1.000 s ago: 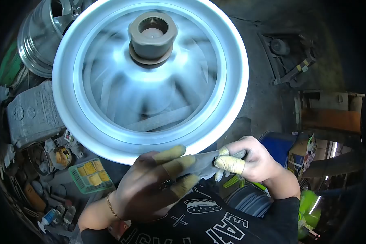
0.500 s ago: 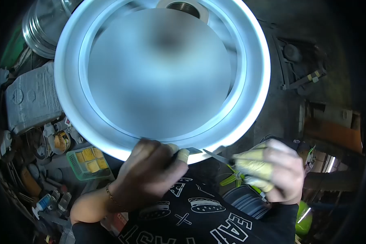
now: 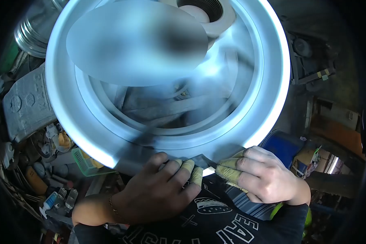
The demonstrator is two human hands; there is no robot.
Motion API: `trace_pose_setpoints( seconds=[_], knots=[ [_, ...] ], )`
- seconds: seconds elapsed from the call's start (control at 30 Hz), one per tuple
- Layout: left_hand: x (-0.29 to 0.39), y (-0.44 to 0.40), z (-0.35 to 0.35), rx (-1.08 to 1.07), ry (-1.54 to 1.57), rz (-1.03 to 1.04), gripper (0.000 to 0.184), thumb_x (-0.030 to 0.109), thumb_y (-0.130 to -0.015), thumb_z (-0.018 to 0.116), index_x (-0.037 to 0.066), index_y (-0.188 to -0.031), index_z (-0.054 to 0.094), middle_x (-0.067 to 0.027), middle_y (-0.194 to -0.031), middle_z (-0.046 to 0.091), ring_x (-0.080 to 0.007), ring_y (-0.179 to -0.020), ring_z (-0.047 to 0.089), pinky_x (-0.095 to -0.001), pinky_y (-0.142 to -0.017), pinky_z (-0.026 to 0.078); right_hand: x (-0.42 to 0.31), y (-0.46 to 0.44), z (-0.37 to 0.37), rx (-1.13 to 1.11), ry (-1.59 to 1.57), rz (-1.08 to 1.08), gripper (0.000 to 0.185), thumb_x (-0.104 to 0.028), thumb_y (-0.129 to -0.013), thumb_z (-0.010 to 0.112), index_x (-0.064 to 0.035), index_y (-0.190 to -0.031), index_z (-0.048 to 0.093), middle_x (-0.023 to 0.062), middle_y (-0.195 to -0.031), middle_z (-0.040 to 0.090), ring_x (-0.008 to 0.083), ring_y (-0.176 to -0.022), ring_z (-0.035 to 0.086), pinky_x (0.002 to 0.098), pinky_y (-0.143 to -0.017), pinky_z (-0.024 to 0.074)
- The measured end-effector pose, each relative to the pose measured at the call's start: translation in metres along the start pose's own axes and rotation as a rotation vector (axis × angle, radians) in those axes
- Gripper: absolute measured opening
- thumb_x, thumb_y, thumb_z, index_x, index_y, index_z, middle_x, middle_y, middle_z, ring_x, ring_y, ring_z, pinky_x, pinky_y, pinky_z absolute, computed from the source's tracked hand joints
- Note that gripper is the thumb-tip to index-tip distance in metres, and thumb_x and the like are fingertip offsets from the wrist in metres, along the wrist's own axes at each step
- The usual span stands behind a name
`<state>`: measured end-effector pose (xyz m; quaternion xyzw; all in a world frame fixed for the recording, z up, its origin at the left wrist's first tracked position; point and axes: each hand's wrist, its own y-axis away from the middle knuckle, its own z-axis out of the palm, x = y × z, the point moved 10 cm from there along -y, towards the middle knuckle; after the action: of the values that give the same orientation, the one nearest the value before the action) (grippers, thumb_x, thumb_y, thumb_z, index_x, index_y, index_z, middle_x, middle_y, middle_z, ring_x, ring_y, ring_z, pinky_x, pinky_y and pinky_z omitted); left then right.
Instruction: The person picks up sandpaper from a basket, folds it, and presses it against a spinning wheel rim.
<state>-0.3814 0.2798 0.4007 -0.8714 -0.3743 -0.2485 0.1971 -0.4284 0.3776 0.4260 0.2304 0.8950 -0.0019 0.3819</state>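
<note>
A large round bluish-white metal ring (image 3: 215, 140) with a broad, shiny rim fills the middle. At its near edge my left hand (image 3: 166, 187) has its fingers curled together, with yellow tape round several fingertips. A dark flat piece (image 3: 197, 161) sticks out beside those fingers; its kind is unclear. My right hand (image 3: 268, 173), also taped on the fingers, is closed on a narrow pointed knife (image 3: 208, 162), whose handle is hidden in the grip. The knife's tip meets or overlaps the dark piece by the rim. A smooth blurred oval covers the ring's upper left.
Beyond the ring's opening is a round part with a threaded hole (image 3: 219, 22). To the left lie a grey cast metal case (image 3: 26, 103), a green basket (image 3: 83, 162) and a small bottle (image 3: 51, 200). A blue container (image 3: 278, 146) and boxes (image 3: 311, 156) stand at right.
The ring appears larger and lower in view, with more of its opening showing. Both hands have moved lower and closer together; the right hand has brought the knife in beside the left fingers.
</note>
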Motion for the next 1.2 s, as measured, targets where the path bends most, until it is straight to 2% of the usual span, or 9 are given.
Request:
trace_pose_setpoints(
  seconds=[0.33,0.6,0.83,1.2],
  knots=[
    [-0.003,-0.004,0.001,-0.061,0.039,0.006,0.015,0.019,-0.081,0.067,0.01,-0.092,0.072,-0.0079,-0.095,0.062,-0.0199,-0.083,0.059,-0.0434,-0.086,0.046,0.006,-0.008,0.0,-0.032,-0.043,-0.004,0.031,-0.007,-0.069,0.071,0.0031,-0.099,0.072,0.0086,-0.084,0.059,0.022,-0.076,0.057,0.0334,-0.069,0.0502],
    [-0.005,-0.006,0.004,-0.081,0.027,-0.011,0.013,0.016,-0.081,0.068,0.008,-0.091,0.071,-0.0094,-0.095,0.064,-0.0193,-0.082,0.06,-0.0431,-0.085,0.046,0.012,-0.011,0.004,-0.057,-0.052,0.015,0.031,-0.006,-0.068,0.069,0.0025,-0.098,0.072,0.0088,-0.083,0.058,0.0223,-0.076,0.057,0.0328,-0.069,0.0502],
    [-0.007,-0.006,0.01,-0.121,0.042,-0.022,0.01,0.015,-0.083,0.066,0.007,-0.088,0.07,-0.0091,-0.093,0.065,-0.0195,-0.083,0.06,-0.0408,-0.083,0.045,0.015,-0.014,0.006,-0.09,-0.046,0.017,0.038,-0.005,-0.068,0.067,0.0027,-0.105,0.071,0.0087,-0.086,0.059,0.0228,-0.079,0.057,0.0326,-0.073,0.0514],
    [-0.008,-0.01,0.013,-0.187,0.014,-0.009,0.02,0.014,-0.083,0.063,0.002,-0.096,0.07,-0.013,-0.096,0.067,-0.0206,-0.085,0.062,-0.0399,-0.083,0.045,0.02,-0.016,0.01,-0.103,-0.063,0.036,0.042,-0.003,-0.066,0.067,0.0027,-0.107,0.071,0.0086,-0.086,0.06,0.0233,-0.083,0.057,0.0325,-0.078,0.0513]
  ],
)
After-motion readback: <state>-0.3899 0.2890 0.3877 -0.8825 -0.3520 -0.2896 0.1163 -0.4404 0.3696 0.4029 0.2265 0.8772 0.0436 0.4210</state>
